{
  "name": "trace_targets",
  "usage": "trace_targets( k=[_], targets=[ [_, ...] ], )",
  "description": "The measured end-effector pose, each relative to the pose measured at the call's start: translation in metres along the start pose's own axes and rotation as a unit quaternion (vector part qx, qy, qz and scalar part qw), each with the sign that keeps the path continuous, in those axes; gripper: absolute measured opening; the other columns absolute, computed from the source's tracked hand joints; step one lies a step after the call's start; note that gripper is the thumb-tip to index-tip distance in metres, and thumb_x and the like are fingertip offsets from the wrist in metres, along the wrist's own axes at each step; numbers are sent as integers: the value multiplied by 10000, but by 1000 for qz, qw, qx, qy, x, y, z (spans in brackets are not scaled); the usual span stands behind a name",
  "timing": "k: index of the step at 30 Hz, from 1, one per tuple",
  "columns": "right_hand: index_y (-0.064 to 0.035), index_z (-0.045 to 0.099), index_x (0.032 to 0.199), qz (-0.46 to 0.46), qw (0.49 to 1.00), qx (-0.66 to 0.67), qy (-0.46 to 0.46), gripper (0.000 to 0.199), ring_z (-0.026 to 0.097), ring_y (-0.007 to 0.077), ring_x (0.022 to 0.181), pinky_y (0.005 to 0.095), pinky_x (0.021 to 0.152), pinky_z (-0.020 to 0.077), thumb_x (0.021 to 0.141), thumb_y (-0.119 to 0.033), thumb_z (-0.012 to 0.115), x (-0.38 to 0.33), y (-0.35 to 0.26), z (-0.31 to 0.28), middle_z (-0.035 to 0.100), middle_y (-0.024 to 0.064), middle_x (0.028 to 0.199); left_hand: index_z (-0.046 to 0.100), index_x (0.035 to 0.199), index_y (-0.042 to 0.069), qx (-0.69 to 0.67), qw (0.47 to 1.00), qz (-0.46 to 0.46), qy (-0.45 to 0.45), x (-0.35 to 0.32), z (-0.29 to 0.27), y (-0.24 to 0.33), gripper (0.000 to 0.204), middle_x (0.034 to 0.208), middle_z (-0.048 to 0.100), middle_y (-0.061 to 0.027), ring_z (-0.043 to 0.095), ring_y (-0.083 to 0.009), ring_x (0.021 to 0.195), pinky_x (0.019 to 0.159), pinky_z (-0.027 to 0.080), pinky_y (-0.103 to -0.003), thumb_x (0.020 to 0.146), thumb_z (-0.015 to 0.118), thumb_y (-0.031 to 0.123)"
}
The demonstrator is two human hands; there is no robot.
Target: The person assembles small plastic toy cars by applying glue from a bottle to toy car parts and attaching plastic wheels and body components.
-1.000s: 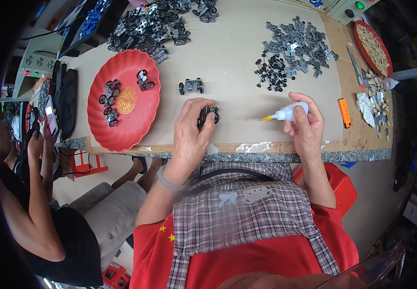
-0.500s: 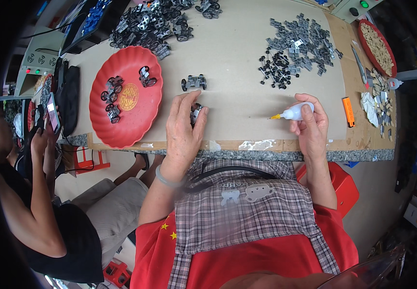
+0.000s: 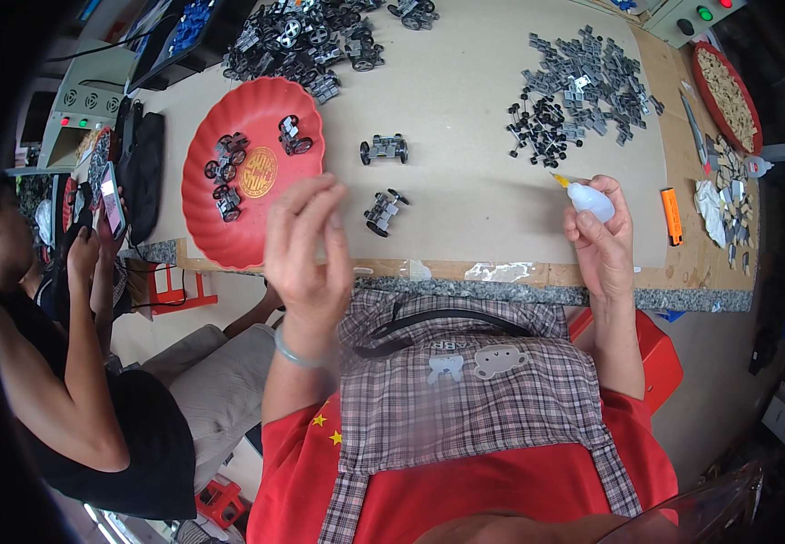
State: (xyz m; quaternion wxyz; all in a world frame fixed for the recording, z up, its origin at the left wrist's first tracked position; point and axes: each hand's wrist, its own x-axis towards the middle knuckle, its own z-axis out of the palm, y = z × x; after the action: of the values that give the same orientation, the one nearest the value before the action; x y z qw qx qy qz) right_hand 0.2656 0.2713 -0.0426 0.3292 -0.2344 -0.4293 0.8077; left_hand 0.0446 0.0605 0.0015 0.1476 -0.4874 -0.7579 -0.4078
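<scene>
My right hand (image 3: 603, 238) is closed round a small white squeeze bottle (image 3: 591, 202), its thin yellow nozzle pointing up and to the left. My left hand (image 3: 305, 254) hovers in front of the red plate's near right rim, fingers apart and nothing visible in them. Just right of that hand, a small toy car chassis (image 3: 385, 212) with dark wheels lies tilted on the paper. Another wheeled chassis (image 3: 383, 149) stands level beyond it. Several more chassis (image 3: 227, 158) rest inside the scalloped red plate (image 3: 200, 238).
A heap of wheeled chassis (image 3: 306, 41) is at the back left. Grey plates (image 3: 592, 82) and black wheel axles (image 3: 537, 131) are spread at the back right. An orange cutter (image 3: 672, 217) and a white crumpled tissue (image 3: 709, 212) lie rightward. A person with a phone (image 3: 112, 201) sits at left.
My left hand has let go of the near chassis and moved left toward the plate, leaving it on the paper. My right hand has tipped the bottle's nozzle more upward.
</scene>
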Motion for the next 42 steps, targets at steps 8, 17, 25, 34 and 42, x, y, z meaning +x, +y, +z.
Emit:
trace_targets(
  k=[8,17,25,34,42],
  targets=[
    [-70,476,1064,3,999,-30,-26,321,595,152,772,274,699,486,815,19,657,3,3,7,561,87,931,653,1019,19,136,987,52,-73,92,7,-23,189,1014,638,-134,609,-300,943,820,484,-378,835,625,52],
    [-59,518,927,1,994,-105,-20,181,492,73,685,212,591,411,827,41,630,0,-1,4,524,33,867,657,1052,51,254,944,42,-208,159,92,-78,249,1016,629,-127,596,-313,993,858,498,-417,845,608,180],
    [-40,557,898,-1,988,-156,-21,130,498,54,684,199,580,414,834,18,654,2,-5,-5,557,29,867,650,970,67,241,953,88,-163,184,162,-81,181,1023,607,-122,604,-312,986,827,519,-420,831,632,182],
    [-28,600,891,-41,933,-356,36,101,577,78,726,236,646,474,836,-43,683,17,-15,-6,622,7,842,587,877,17,183,952,117,-216,172,178,-93,124,968,600,-162,608,-358,904,795,503,-438,804,631,107],
    [-31,624,905,-197,788,-583,11,143,646,272,737,314,671,513,778,-30,691,41,-14,0,640,92,891,618,902,16,26,966,-41,-254,165,133,-77,133,861,639,-117,652,-228,777,719,511,-317,829,656,121]
  ],
)
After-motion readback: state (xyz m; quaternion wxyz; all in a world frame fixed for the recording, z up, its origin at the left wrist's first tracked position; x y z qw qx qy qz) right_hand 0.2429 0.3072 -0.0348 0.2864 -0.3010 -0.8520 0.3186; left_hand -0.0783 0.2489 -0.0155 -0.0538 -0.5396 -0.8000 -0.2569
